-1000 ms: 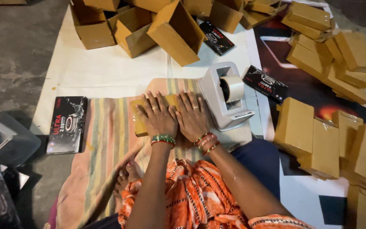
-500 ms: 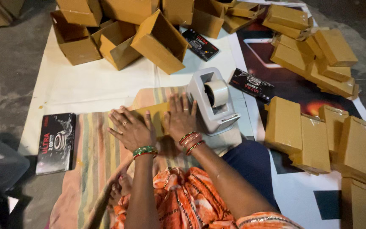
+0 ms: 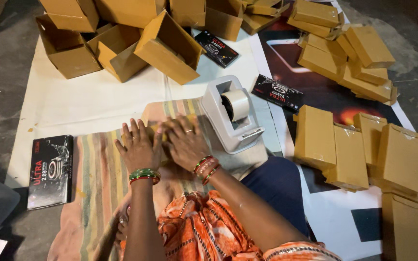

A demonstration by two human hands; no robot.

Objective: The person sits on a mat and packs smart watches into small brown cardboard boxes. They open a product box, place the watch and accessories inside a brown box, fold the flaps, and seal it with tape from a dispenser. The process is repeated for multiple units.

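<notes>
Head view showed both hands pressed flat, side by side, on a small brown cardboard box (image 3: 156, 126) that lay on a striped cloth (image 3: 95, 174) in front of the person. The left hand (image 3: 139, 147) lay palm down with fingers spread over the box's near left part; the right hand (image 3: 185, 142) lay likewise, fingers extended and slightly splayed, covering its right part. Neither hand gripped anything; they only bore down on the box, most of which was hidden beneath them.

Just right of the right hand stood one grey tape dispenser (image 3: 231, 118) holding a roll of pale tape (image 3: 235, 104).

Three flat black packages with red and white print were visible: one (image 3: 50, 170) at the left edge of the cloth, one (image 3: 217, 48) beyond the dispenser, and one (image 3: 277, 93) to its right.

Open, empty brown cartons (image 3: 122, 41) were heaped at the upper left, about five or six countable, some tipped on their sides. At the upper right sat a loose pile of closed flat brown boxes (image 3: 349, 53), roughly seven. At the right, further closed brown boxes (image 3: 359, 150) lay in a row on a printed sheet (image 3: 335, 217), around six, several edges running out of frame.

A white sheet (image 3: 73, 101) covered the floor beneath the cartons.
</notes>
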